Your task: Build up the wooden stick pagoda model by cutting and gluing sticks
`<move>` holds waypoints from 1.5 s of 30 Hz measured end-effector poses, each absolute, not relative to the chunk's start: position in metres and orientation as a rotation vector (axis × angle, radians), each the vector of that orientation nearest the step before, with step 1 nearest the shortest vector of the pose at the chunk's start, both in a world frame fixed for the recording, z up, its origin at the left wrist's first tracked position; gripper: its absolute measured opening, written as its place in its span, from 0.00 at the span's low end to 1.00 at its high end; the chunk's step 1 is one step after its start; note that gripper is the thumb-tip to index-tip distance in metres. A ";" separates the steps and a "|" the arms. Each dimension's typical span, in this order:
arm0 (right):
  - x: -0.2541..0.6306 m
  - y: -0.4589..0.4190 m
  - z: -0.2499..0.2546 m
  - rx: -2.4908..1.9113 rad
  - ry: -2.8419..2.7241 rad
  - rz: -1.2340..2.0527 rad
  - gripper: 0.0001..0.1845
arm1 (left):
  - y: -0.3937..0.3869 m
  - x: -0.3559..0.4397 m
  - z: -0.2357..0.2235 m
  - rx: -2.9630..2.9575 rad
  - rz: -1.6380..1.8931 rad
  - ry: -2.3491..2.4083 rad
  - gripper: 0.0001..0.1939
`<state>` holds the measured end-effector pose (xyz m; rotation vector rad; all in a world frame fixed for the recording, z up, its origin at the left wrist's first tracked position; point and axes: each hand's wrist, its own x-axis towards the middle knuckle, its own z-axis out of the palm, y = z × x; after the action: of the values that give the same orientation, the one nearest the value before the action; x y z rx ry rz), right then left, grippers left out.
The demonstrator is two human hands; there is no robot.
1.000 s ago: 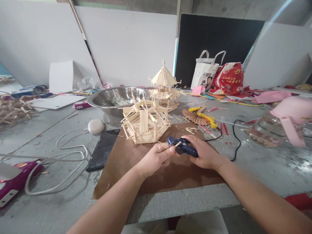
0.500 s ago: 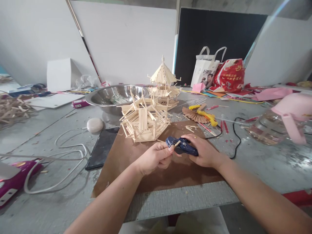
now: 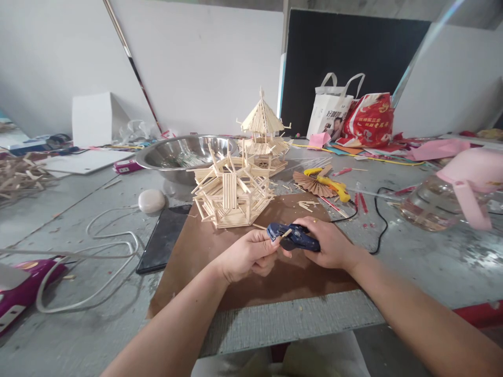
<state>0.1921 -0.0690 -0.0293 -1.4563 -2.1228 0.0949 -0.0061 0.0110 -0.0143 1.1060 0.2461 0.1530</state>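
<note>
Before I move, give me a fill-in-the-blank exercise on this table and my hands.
The left hand pinches a stick beside the dark ____ tool in the right hand.
The nearer model stands on a ____ sheet.
The metal bowl is to the ____ of the pointed-roof model.
Next to the white bag is a mostly ____ bag.
Missing words: blue; brown; left; red.

Open brown paper (image 3: 251, 288) right in front, a low way in from the near edge! Beyond it the stick frame (image 3: 231, 199) blocks, the metal bowl (image 3: 173, 154) behind that.
</note>
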 end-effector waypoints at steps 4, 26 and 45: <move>0.191 -0.070 -0.030 -1.484 -2.111 0.085 0.22 | 0.011 -0.007 -0.015 1.086 0.157 0.237 0.12; 0.187 -0.070 -0.035 -1.723 -1.950 0.064 0.16 | 0.008 0.004 -0.013 1.512 0.572 0.481 0.15; 0.189 -0.064 -0.036 -1.500 -2.012 0.050 0.29 | 0.001 0.006 -0.012 1.471 0.634 0.506 0.20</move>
<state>0.1894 -0.0639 -0.0359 -1.4998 -2.0120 0.0505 0.0062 0.0013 -0.0120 1.4708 0.5056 0.6344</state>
